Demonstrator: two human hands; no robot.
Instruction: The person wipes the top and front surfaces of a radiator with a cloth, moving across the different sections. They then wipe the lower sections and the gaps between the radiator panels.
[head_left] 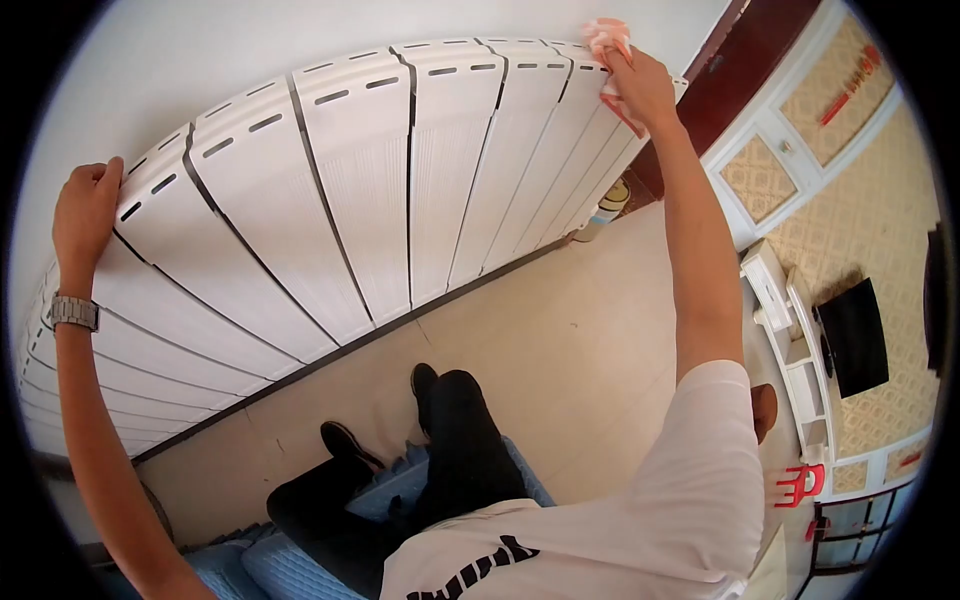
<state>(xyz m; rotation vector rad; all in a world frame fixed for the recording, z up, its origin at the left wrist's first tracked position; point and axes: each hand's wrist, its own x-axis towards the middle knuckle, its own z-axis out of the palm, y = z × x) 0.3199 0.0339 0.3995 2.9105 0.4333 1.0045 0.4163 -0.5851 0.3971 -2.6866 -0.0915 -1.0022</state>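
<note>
A long white radiator with dark gaps between its panels and slots along its top runs across the view beside the wall. My right hand is closed on an orange-and-white cloth at the radiator's far right top end. Part of the cloth hangs down over the front of the panels. At the left, my left hand is closed over the radiator's top edge, its fingers partly hidden. A metal-band watch is on that wrist.
Below me is a blue quilted seat. Pale floor tiles lie between it and the radiator. To the right are a dark red door, a white cabinet, a black television and a red stool.
</note>
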